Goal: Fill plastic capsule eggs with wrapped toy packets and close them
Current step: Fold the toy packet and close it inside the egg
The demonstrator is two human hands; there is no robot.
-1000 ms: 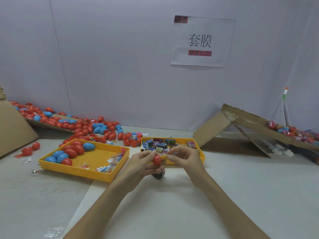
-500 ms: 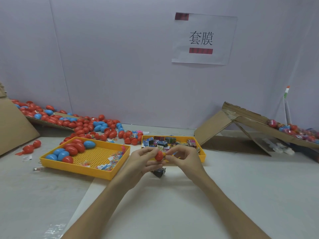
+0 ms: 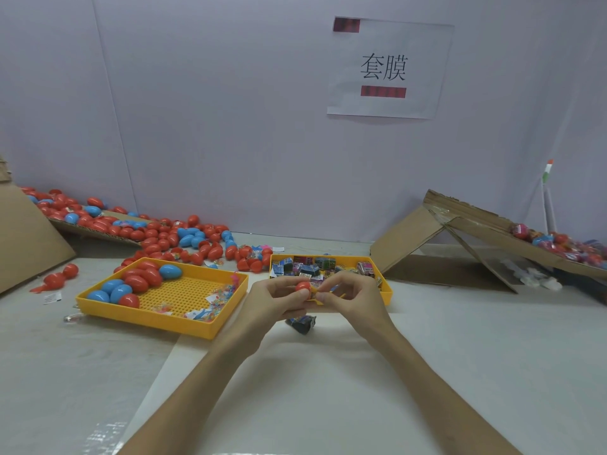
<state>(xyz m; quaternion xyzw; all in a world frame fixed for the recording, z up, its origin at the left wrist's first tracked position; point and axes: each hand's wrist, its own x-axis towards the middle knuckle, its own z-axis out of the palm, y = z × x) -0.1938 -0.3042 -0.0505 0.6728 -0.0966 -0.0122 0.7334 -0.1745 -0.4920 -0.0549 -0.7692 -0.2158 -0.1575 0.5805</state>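
Observation:
My left hand [image 3: 279, 302] holds a red capsule egg [image 3: 303, 287] in its fingertips, just in front of the yellow tray of wrapped toy packets [image 3: 387, 295]. My right hand [image 3: 353, 298] meets it from the right, its curled fingers pinching at the egg's side. A dark wrapped packet [image 3: 302, 324] lies on the table below my hands. Whether the egg is closed is hidden by my fingers.
A yellow perforated tray [image 3: 184, 298] at the left holds red and blue eggs and small wrappers. A heap of loose eggs [image 3: 170, 236] spreads along the back left. Cardboard ramps stand at the left [image 3: 29, 238] and right [image 3: 460, 231].
Both hands stay together on the red egg, with small shifts of the fingers. The camera has tilted slightly.

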